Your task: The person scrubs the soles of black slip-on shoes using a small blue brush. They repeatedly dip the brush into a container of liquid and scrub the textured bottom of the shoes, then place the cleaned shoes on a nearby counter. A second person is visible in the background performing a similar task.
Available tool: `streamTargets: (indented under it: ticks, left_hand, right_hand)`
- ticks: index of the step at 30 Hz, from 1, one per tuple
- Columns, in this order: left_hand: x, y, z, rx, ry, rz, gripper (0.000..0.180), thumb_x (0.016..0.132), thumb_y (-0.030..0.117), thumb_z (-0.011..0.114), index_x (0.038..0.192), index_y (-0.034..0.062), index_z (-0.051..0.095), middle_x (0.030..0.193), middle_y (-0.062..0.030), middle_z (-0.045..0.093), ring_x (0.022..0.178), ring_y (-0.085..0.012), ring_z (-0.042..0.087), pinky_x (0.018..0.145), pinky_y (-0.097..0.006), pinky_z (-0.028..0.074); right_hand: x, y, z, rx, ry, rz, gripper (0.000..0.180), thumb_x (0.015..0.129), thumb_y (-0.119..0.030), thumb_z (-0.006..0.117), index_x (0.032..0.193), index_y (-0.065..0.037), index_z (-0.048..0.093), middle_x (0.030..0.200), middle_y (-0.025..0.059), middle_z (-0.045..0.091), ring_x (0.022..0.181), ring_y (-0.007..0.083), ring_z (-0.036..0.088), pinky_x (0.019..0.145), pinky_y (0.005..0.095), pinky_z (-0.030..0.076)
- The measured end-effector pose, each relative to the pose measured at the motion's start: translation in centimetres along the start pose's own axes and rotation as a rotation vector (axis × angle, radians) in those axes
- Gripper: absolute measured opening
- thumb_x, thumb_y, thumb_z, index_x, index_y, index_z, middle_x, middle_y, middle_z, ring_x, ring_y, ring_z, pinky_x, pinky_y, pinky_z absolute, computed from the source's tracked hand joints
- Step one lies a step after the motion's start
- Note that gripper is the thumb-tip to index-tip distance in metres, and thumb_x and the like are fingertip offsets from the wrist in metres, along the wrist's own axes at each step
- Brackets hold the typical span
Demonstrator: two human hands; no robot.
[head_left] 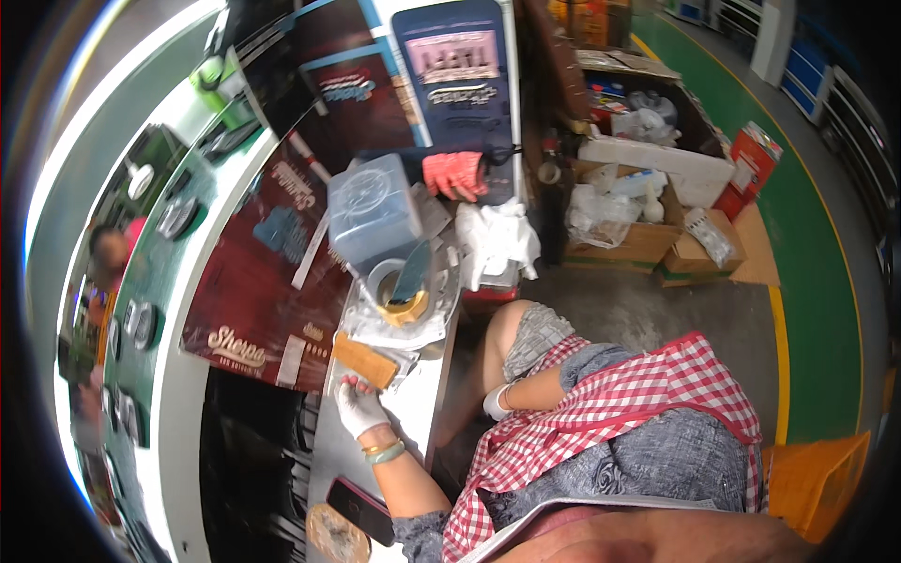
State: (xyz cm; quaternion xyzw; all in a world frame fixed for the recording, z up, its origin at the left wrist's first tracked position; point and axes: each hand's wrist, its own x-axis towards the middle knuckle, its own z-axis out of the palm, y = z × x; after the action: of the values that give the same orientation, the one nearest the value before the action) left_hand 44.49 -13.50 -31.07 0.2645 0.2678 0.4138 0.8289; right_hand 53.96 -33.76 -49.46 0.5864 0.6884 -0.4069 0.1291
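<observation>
Step in hand, by judgement, is a rest or a light reach at the bench, with no piece seen in active handling; the left hand, in a white glove with bare fingertips, lies over the bench's long left edge, at the lower end of a flat tan block; the block lies slanted, set inward from that same edge; whether the fingertips touch it or stop just beside it cannot be told. Any move on the block would, by judgement, call for only a short shift of this hand and some spreading of the fingers. Grip, left: fingers loosely bent, no object seen in them, though the palm side is not shown well enough to rule on how far they are closed; grip, right: the right hand, also in white, is down beside the thigh, off the bench's right edge, its fingers hidden, so its state cannot be told. Towards the far end stand a yellow tape roll and a translucent plastic tub; at the near end lie a dark phone and, by the left corner, a round brown piece.
</observation>
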Motion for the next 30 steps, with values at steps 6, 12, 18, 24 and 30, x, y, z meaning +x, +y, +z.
streamTargets:
  ticks: [6,12,18,24,30]
  left_hand:
    - [-0.3,-0.3,0.1,0.065,0.057,0.014,0.011,0.073,0.005,0.048,0.082,0.0047,0.053,0.071,-0.0036,0.048,0.059,-0.0124,0.045,0.054,-0.024,0.038]
    - [0.4,-0.6,-0.3,-0.106,-0.052,-0.034,0.011,0.079,0.012,0.052,0.088,0.0069,0.053,0.081,-0.0066,0.055,0.068,-0.0158,0.05,0.061,-0.028,0.041]
    - [0.0,-0.5,0.2,-0.086,0.002,-0.023,0.014,0.084,0.022,0.053,0.085,0.008,0.053,0.079,-0.0052,0.054,0.065,-0.0141,0.049,0.06,-0.027,0.041]
    - [0.3,-0.9,0.3,-0.028,-0.014,0.0,0.014,0.086,0.019,0.055,0.089,0.0055,0.053,0.079,-0.0065,0.055,0.064,-0.014,0.05,0.058,-0.026,0.042]
    - [0.1,-0.7,0.1,-0.027,0.009,0.009,0.01,0.087,0.012,0.051,0.093,0.0039,0.052,0.081,-0.0082,0.056,0.063,-0.0148,0.051,0.056,-0.027,0.043]
  right_hand:
    - [0.1,0.9,0.7,0.148,-0.007,0.143,0.037,0.075,-0.026,0.048,0.102,-0.007,0.064,0.107,0.0157,0.06,0.1,0.0313,0.057,0.088,0.0405,0.043]
    - [0.8,2.5,1.8,0.105,0.013,0.152,0.038,0.077,-0.03,0.047,0.105,-0.01,0.063,0.11,0.016,0.058,0.102,0.0327,0.055,0.088,0.0382,0.043]
    - [-1.0,1.2,-0.2,0.158,-0.003,0.161,0.044,0.079,-0.033,0.048,0.114,-0.008,0.058,0.116,0.0168,0.055,0.107,0.0317,0.053,0.092,0.0359,0.04]
    - [-0.1,2.5,1.0,0.208,0.033,0.131,0.043,0.079,-0.034,0.05,0.112,-0.007,0.059,0.112,0.0188,0.056,0.104,0.0329,0.054,0.09,0.0366,0.041]
    - [-0.2,1.9,0.5,0.181,0.023,0.132,0.043,0.079,-0.036,0.051,0.11,-0.007,0.059,0.111,0.0194,0.057,0.103,0.0335,0.054,0.089,0.0371,0.041]
